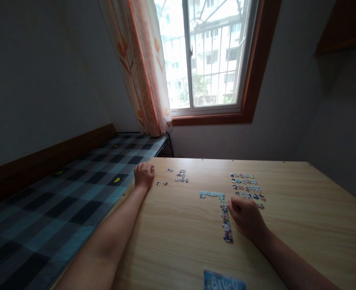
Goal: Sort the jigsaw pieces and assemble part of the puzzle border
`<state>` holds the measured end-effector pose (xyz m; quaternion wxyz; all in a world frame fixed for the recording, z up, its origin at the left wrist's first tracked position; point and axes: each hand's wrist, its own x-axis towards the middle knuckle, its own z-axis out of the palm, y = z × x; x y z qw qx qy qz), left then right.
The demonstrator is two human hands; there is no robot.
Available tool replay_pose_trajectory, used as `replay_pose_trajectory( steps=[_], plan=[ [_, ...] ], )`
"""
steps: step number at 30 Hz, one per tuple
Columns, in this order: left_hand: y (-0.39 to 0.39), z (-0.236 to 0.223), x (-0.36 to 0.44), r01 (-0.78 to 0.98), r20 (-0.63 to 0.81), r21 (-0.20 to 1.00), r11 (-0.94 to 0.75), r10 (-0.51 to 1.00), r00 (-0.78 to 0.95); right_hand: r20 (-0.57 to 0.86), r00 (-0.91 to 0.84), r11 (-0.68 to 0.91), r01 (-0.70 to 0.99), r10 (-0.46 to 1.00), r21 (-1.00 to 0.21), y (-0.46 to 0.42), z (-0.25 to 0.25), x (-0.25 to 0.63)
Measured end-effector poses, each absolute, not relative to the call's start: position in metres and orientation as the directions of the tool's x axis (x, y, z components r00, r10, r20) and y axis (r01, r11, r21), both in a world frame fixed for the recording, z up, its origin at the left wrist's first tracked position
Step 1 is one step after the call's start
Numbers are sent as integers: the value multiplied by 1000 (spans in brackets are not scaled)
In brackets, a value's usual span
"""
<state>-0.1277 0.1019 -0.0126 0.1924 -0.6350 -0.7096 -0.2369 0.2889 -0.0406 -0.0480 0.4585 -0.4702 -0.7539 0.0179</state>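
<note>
My left hand (pixel 144 175) rests as a loose fist on the left edge of the wooden table (pixel 301 225), beside a few loose puzzle pieces (pixel 180 176). My right hand (pixel 246 217) lies curled on the table, its fingers closed right beside the assembled L-shaped strip of puzzle (pixel 223 211). Whether it pinches a piece is hidden. A spread of several loose puzzle pieces (pixel 246 186) lies just beyond my right hand.
A blue puzzle box or card (pixel 224 281) lies at the table's near edge. A bed with a checked blue and black cover (pixel 59 201) runs along the left wall. Ahead are a window (pixel 209 56) and an orange-patterned curtain (pixel 141 64).
</note>
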Motion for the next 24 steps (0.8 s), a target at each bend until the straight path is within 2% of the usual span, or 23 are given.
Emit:
replay_pose_trajectory(
  steps=[4, 9, 12, 18, 24],
  plan=[
    [82, -11, -107, 993, 628, 24, -119, 775, 78, 670, -131, 558, 680, 731, -475, -40, -47, 288],
    [47, -18, -62, 966, 551, -45, -254, 800, 236, 667, -130, 563, 667, 733, -488, -38, -48, 288],
    [34, -24, -40, 963, 508, -18, -269, 827, 240, 667, -136, 563, 671, 733, -482, -37, -49, 288],
    [31, -23, -27, 987, 413, -17, -161, 898, 154, 666, -126, 554, 677, 736, -484, -35, -49, 287],
    [2, -16, -14, 996, 448, 7, -89, 891, 76, 667, -123, 556, 674, 734, -488, -34, -48, 286]
  ],
)
